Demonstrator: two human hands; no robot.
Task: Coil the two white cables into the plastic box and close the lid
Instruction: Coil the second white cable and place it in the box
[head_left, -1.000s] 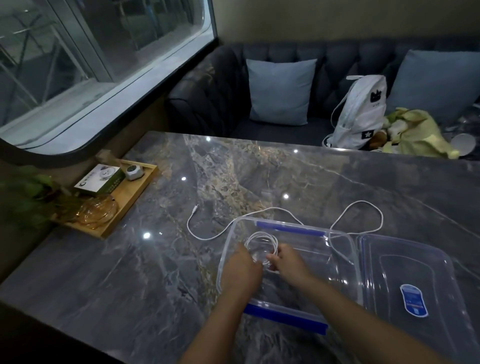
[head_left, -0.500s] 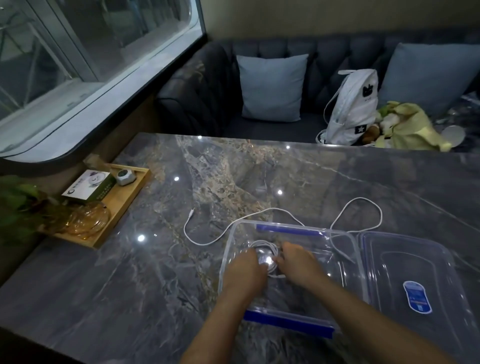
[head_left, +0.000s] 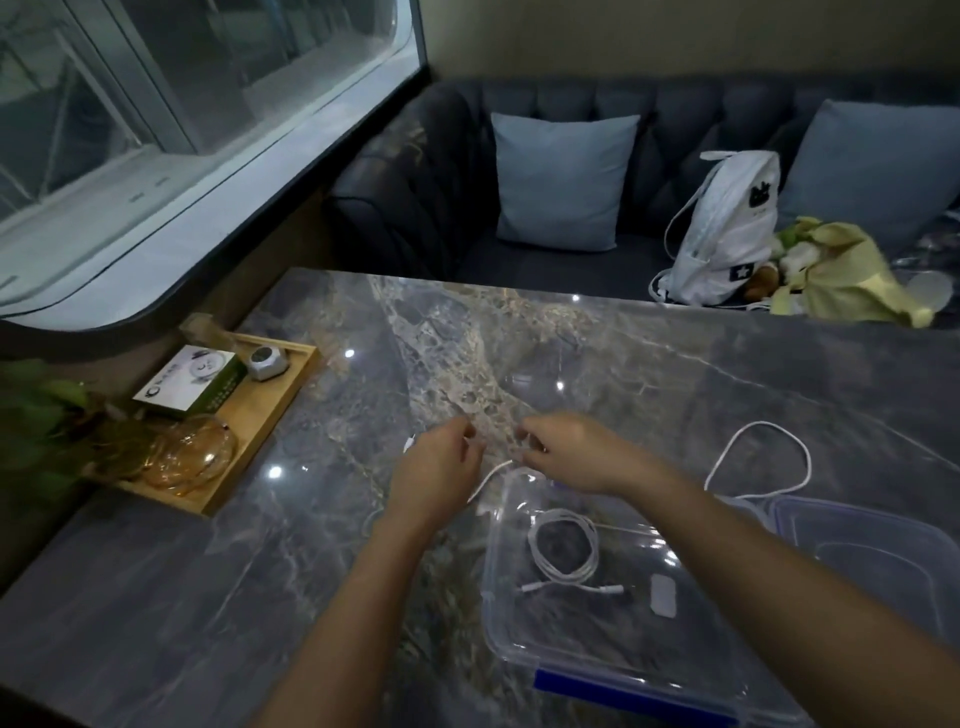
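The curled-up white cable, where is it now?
In the head view, the coiled cable lies inside the clear plastic box, right of centre, just below the right hand and left of the lid.

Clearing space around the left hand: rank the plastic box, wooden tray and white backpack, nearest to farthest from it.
1. The plastic box, just right of the left hand.
2. The wooden tray, left edge of the table.
3. The white backpack, on the sofa beyond.
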